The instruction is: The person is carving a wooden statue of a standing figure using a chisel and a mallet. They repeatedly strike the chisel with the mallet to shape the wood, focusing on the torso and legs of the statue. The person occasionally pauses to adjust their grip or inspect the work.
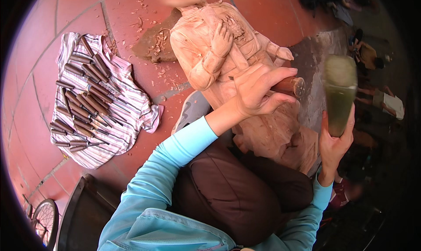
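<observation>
A carved wooden figure (197, 58) in robes lies on its back in front of me, one carved hand on its chest. My left hand (258, 91) reaches over its middle and grips a chisel by its round brown wooden handle (289, 87). The handle's butt end points right; the blade is hidden behind my hand and wrist. My right hand (337, 143) is closed round the narrow lower end of a greenish mallet (340, 88), held upright. The mallet's thick head is to the right of the chisel handle, apart from it.
At left, a striped shirt (94, 156) lies on the red tiled floor (33, 132) with several wooden-handled carving tools (90, 104) on it. Wood shavings (160, 44) litter the floor near the figure. A bicycle wheel (45, 220) shows at lower left. People are in the dim right background.
</observation>
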The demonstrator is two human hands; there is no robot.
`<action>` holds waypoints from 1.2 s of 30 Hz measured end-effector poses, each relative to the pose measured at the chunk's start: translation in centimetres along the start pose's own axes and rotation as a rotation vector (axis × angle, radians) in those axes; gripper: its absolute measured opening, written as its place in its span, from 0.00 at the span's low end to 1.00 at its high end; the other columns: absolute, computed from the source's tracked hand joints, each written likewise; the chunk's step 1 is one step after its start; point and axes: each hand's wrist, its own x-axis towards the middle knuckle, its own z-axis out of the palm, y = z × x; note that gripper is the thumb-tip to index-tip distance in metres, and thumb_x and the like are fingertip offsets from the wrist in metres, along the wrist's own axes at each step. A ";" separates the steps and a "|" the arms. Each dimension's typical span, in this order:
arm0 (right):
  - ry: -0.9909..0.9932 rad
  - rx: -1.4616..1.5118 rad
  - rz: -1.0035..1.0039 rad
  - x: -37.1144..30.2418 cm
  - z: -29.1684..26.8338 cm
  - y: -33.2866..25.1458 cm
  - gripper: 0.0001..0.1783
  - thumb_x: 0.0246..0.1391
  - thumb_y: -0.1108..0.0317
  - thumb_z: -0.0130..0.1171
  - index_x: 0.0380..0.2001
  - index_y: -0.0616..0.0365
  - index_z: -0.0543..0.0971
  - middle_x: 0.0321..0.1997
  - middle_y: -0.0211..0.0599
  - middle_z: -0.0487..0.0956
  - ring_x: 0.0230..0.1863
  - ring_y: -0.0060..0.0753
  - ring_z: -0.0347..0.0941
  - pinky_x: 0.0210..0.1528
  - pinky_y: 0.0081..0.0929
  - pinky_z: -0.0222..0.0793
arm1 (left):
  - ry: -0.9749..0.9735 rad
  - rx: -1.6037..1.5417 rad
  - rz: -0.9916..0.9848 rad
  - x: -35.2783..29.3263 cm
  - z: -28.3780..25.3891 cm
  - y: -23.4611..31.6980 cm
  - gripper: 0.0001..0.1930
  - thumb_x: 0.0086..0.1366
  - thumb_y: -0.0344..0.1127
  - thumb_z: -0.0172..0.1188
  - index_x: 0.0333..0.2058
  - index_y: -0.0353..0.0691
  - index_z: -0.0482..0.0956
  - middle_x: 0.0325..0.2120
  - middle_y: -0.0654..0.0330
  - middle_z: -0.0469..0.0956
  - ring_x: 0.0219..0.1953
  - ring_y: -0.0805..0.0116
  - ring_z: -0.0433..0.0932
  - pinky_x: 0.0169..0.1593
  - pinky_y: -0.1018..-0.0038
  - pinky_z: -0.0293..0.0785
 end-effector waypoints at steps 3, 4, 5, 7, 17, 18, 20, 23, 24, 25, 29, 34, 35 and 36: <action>0.079 0.207 0.186 -1.7 0.7 1.1 0.31 0.46 0.85 0.62 0.56 0.61 0.72 0.44 0.45 0.80 0.38 0.38 0.78 0.47 0.30 0.73 | -0.010 0.000 -0.026 0.2 0.0 0.1 0.25 0.54 0.49 0.69 0.42 0.32 0.80 0.23 0.60 0.77 0.18 0.69 0.70 0.22 0.75 0.64; 0.018 0.080 0.084 -1.1 0.3 0.7 0.29 0.47 0.84 0.62 0.55 0.62 0.73 0.44 0.43 0.80 0.39 0.35 0.78 0.47 0.29 0.72 | 0.010 -0.006 -0.052 0.2 0.1 0.3 0.25 0.54 0.49 0.68 0.42 0.33 0.80 0.23 0.60 0.76 0.18 0.68 0.70 0.22 0.75 0.64; -0.046 -0.030 -0.022 0.5 0.3 -0.5 0.27 0.49 0.83 0.62 0.55 0.63 0.73 0.43 0.41 0.80 0.39 0.32 0.78 0.48 0.28 0.72 | 0.024 0.005 -0.074 0.0 -0.1 0.3 0.25 0.55 0.49 0.68 0.41 0.33 0.80 0.23 0.60 0.76 0.18 0.68 0.70 0.23 0.75 0.65; -0.066 -0.098 -0.086 1.2 0.3 -1.0 0.26 0.51 0.81 0.62 0.56 0.64 0.72 0.44 0.40 0.80 0.39 0.29 0.77 0.48 0.28 0.72 | 0.018 0.006 -0.037 0.1 -0.2 -0.1 0.24 0.56 0.49 0.67 0.41 0.33 0.80 0.23 0.60 0.76 0.18 0.68 0.70 0.23 0.75 0.65; -0.028 0.064 0.131 0.1 1.1 0.2 0.28 0.51 0.79 0.64 0.56 0.64 0.70 0.41 0.36 0.79 0.41 0.26 0.75 0.47 0.25 0.70 | -0.192 0.079 0.017 1.0 0.0 1.5 0.24 0.48 0.49 0.70 0.40 0.41 0.81 0.18 0.67 0.71 0.18 0.68 0.70 0.21 0.74 0.65; -0.016 0.133 0.225 -0.3 0.9 0.6 0.32 0.50 0.79 0.65 0.60 0.65 0.68 0.43 0.39 0.80 0.43 0.30 0.76 0.48 0.27 0.70 | -0.172 0.078 -0.007 0.7 0.3 1.4 0.24 0.48 0.49 0.70 0.40 0.41 0.81 0.19 0.67 0.71 0.19 0.69 0.70 0.21 0.74 0.65; -0.030 0.156 0.294 -0.7 0.3 0.6 0.30 0.49 0.77 0.67 0.57 0.65 0.70 0.43 0.39 0.79 0.42 0.28 0.75 0.49 0.26 0.70 | -0.133 0.071 -0.047 0.4 1.1 0.8 0.23 0.48 0.49 0.70 0.40 0.42 0.81 0.19 0.67 0.71 0.19 0.69 0.70 0.22 0.74 0.65; 0.033 0.216 0.286 -1.1 0.3 0.9 0.28 0.49 0.77 0.68 0.54 0.65 0.71 0.42 0.39 0.79 0.41 0.28 0.75 0.48 0.26 0.70 | -0.103 0.050 -0.075 0.4 0.9 0.3 0.23 0.49 0.48 0.70 0.40 0.41 0.80 0.19 0.64 0.72 0.19 0.67 0.70 0.23 0.74 0.66; 0.041 0.251 0.307 -1.5 0.4 1.2 0.28 0.49 0.78 0.67 0.54 0.65 0.71 0.43 0.39 0.79 0.41 0.28 0.75 0.48 0.26 0.70 | -0.090 0.047 -0.075 0.4 0.8 0.3 0.22 0.49 0.48 0.70 0.40 0.41 0.80 0.19 0.64 0.72 0.19 0.67 0.70 0.23 0.74 0.66; 0.049 0.286 0.327 -1.9 0.5 1.4 0.28 0.48 0.79 0.67 0.53 0.66 0.71 0.43 0.39 0.79 0.41 0.29 0.75 0.48 0.26 0.71 | -0.131 0.070 -0.055 0.3 0.1 0.5 0.23 0.53 0.49 0.68 0.41 0.38 0.80 0.20 0.63 0.74 0.19 0.67 0.70 0.23 0.74 0.66; 0.033 0.032 -0.049 -1.0 1.0 1.4 0.18 0.53 0.80 0.65 0.47 0.66 0.74 0.42 0.33 0.78 0.42 0.20 0.73 0.47 0.22 0.71 | 0.067 -0.066 0.005 -0.5 -0.5 -0.1 0.26 0.59 0.53 0.64 0.42 0.33 0.78 0.23 0.61 0.78 0.17 0.69 0.69 0.22 0.75 0.64; -0.001 0.071 0.064 -1.7 0.2 1.5 0.23 0.50 0.83 0.64 0.52 0.65 0.74 0.48 0.39 0.80 0.45 0.29 0.77 0.50 0.27 0.73 | 0.043 -0.064 -0.022 -0.8 -0.3 0.0 0.25 0.58 0.52 0.65 0.41 0.33 0.79 0.22 0.60 0.76 0.17 0.68 0.68 0.21 0.74 0.62; 0.000 0.157 0.125 -2.0 0.4 1.7 0.26 0.49 0.84 0.63 0.53 0.64 0.73 0.50 0.40 0.79 0.47 0.33 0.77 0.52 0.29 0.72 | 0.012 -0.059 -0.024 -0.7 -0.2 0.2 0.25 0.58 0.52 0.65 0.41 0.33 0.79 0.21 0.61 0.76 0.17 0.68 0.68 0.21 0.74 0.62; -0.047 0.041 0.035 -1.0 0.4 0.7 0.25 0.49 0.84 0.63 0.52 0.64 0.74 0.48 0.39 0.80 0.47 0.31 0.77 0.52 0.28 0.72 | -0.021 -0.036 -0.020 -0.6 -0.5 0.1 0.25 0.58 0.52 0.65 0.41 0.33 0.79 0.21 0.61 0.75 0.16 0.68 0.67 0.21 0.74 0.61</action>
